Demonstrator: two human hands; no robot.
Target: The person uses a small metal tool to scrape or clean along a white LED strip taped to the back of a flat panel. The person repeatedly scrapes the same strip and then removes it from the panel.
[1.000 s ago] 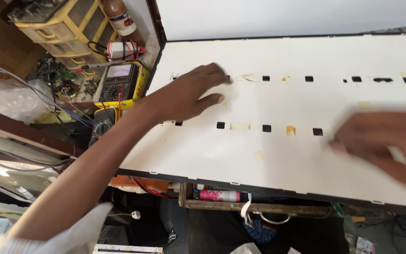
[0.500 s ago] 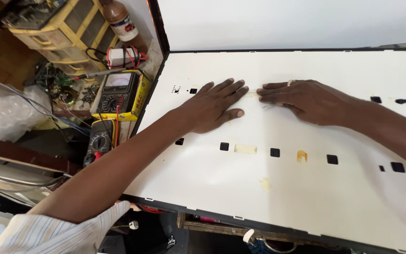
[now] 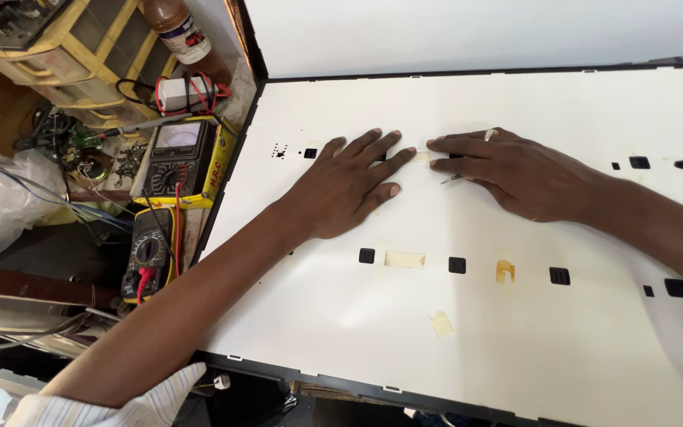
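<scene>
A large white sheet [image 3: 515,348] with rows of small square black holes lies flat in a dark frame. My left hand [image 3: 349,186] rests palm down on it, fingers spread, holding nothing. My right hand [image 3: 515,170] lies flat just to its right, with a thin metal tool [image 3: 448,179] tucked between its fingers; the tip pokes out beneath them. The fingertips of both hands meet at a small strip of tape [image 3: 420,156] on the upper row of holes.
More tape bits [image 3: 405,259] and a yellowish stain [image 3: 504,271] mark the lower row. Left of the sheet are an analog meter [image 3: 179,158], a digital multimeter [image 3: 148,253], a brown bottle [image 3: 179,28], a yellow drawer unit [image 3: 49,47] and a plastic bag [image 3: 1,198].
My right hand has come in from the far right to meet the left hand at the upper row. The left hand has stayed pressed down on nearly the same spot.
</scene>
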